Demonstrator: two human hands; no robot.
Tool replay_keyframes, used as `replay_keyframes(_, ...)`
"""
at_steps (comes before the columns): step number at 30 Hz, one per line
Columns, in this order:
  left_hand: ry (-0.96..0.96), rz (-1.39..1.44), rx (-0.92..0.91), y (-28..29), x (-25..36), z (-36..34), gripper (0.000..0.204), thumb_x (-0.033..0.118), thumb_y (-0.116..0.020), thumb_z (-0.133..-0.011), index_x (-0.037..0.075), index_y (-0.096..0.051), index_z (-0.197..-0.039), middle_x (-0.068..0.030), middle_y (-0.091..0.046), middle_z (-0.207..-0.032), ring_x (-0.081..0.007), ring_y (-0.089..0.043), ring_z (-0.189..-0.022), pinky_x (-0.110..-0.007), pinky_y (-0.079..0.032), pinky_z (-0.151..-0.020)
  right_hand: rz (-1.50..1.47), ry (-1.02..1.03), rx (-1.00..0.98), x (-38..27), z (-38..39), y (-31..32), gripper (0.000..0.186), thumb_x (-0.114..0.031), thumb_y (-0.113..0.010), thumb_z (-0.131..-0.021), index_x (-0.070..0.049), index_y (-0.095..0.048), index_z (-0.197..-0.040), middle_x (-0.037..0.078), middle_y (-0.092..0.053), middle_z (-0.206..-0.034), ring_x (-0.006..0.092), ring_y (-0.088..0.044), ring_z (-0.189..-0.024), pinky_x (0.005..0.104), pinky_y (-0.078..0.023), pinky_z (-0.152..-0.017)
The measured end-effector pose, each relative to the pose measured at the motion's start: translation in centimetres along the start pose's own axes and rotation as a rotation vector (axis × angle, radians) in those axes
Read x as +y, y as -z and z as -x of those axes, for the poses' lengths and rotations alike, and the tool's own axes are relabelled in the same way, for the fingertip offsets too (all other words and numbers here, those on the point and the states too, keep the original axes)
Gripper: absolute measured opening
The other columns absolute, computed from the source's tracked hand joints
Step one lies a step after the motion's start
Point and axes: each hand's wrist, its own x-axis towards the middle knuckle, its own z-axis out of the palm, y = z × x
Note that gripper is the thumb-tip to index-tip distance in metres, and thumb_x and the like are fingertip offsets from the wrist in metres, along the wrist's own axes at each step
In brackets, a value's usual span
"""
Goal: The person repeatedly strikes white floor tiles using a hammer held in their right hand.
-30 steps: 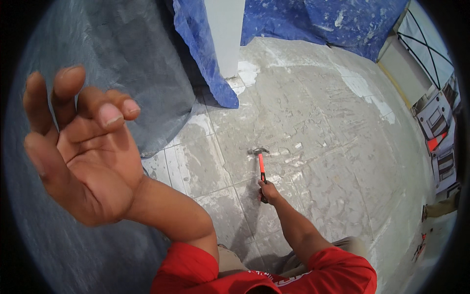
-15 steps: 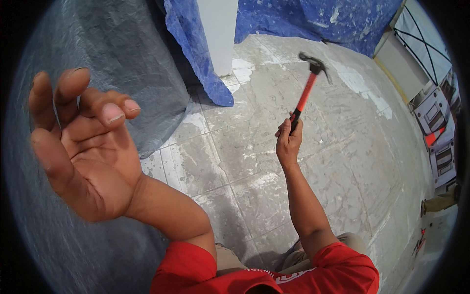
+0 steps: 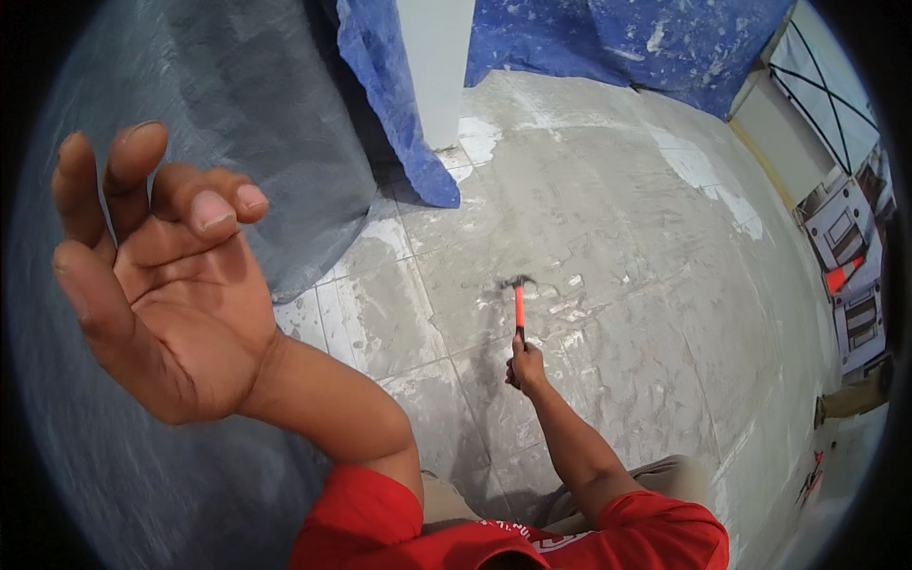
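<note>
My right hand (image 3: 529,367) grips the dark handle end of a claw hammer (image 3: 520,306) with an orange-red shaft. The hammer's dark head is blurred and is down at the grey tiled floor (image 3: 627,399), beside pale chipped patches and small bits of debris. Whether it touches the floor I cannot tell. Raised at the left, close to the camera, is my left hand (image 3: 185,294). Its palm shows, the fingers are loosely bent and apart, and nothing is in it. Behind it hangs dark grey plastic sheeting (image 3: 275,123).
A white post (image 3: 439,76) stands beyond, with a blue tarp (image 3: 385,85) beside it and a larger blue tarp (image 3: 627,47) at the back. Door-picture panels (image 3: 841,228) line the right. There, part of another person's leg (image 3: 855,394) shows near a red tool (image 3: 814,475).
My right hand has swung the hammer down and toward me, from raised over the far floor to the floor in front of me. My left hand stays almost still.
</note>
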Motion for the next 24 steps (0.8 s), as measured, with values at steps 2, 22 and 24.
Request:
replay_keyframes(2,-0.014,-0.009,0.008,0.0,0.5,0.0,0.051,0.033,-0.032,-0.106,-0.002,-0.043,-0.142,-0.0197,-0.056,-0.135,-0.0189,-0.059,-0.095,-0.038,-0.047,-0.085,0.040,0.240,0.044,-5.1,-0.1,0.0,0.044,-0.044,-0.050,-0.101,-0.002,-0.050,-0.088,0.006,-0.050,-0.057,0.0160,-0.051,-0.041,0.0323,-0.043,-0.039)
replay_keyframes(22,-0.079,-0.111,0.002,-0.3,0.9,-0.1,0.053,0.033,-0.033,-0.105,-0.004,-0.043,-0.142,-0.0214,-0.055,-0.137,-0.0194,-0.057,-0.093,-0.038,-0.046,-0.084,0.101,-0.087,-0.201,2.8,-0.6,-0.5,0.039,-0.043,-0.053,-0.099,-0.004,-0.051,-0.102,0.007,-0.053,-0.064,0.0185,-0.053,-0.044,0.0370,-0.047,-0.040)
replay_keyframes(24,-0.062,-0.084,0.016,-0.1,0.1,0.7,0.053,0.033,-0.033,-0.105,-0.004,-0.042,-0.142,-0.0215,-0.054,-0.137,-0.0193,-0.057,-0.093,-0.038,-0.046,-0.084,0.076,-0.120,-0.141,0.7,0.8,0.3,0.044,-0.047,-0.053,-0.099,-0.003,-0.049,-0.103,0.009,-0.053,-0.067,0.0164,-0.049,-0.042,0.0356,-0.045,-0.038)
